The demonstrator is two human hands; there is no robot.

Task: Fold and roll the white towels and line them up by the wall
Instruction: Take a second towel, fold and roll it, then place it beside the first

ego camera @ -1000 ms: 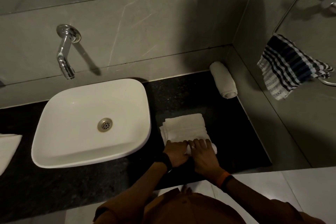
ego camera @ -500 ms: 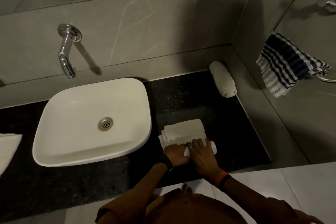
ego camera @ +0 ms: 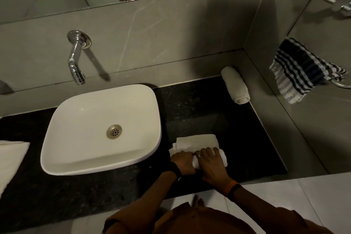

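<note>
Change: less flat towel (ego camera: 195, 141) shows; roll thicker.
Left hand (ego camera: 183, 163): curled over roll.
Right hand (ego camera: 211, 164): fingers pressing roll.
Upper right: finished roll (ego camera: 235, 87) at wall.

Half-rolled white towel (ego camera: 195, 143) on the dark counter; finished roll (ego camera: 235, 87) (tight, cylindrical) against the wall.

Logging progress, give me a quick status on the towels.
Both hands, left and right, on half-rolled towel. One finished roll by the wall. Nothing in the way.
</note>
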